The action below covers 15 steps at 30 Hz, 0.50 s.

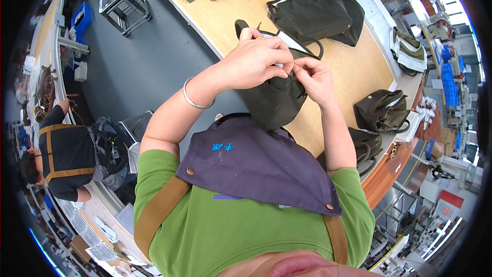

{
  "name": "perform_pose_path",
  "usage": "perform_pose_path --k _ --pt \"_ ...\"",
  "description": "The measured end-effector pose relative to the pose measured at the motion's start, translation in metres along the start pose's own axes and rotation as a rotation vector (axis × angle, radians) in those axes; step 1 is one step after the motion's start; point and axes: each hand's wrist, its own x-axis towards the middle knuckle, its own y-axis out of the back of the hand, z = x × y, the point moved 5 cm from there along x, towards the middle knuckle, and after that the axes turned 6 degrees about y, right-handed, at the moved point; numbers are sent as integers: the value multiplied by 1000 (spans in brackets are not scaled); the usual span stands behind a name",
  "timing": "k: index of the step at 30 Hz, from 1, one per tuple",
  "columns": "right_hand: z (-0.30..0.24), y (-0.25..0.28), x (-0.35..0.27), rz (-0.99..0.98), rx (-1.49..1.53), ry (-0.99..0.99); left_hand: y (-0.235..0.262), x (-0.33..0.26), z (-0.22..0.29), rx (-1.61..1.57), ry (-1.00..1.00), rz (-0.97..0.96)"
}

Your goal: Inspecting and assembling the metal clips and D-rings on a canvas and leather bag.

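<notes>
Bright, even light fills the scene, perhaps from the glaring windows far up and right of the fingers (287, 66). Shadows beneath them are soft. Focus there is sharp; edges bend, blur and darken toward the rim.

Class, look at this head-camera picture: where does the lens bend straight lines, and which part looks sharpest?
Head view: the worktable edge curves near the rim; corners go black; both hands, left hand and right hand, and the dark green bag are sharp; bright windows top right.
</notes>
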Motion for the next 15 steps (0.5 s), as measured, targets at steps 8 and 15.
perform_pose_path --k 8,15 --pt "-8 -2 0 -12 -13 106 1 7 -5 50 166 9" --pt "-18 -3 0 -39 -88 161 3 9 -5 35 187 -9"
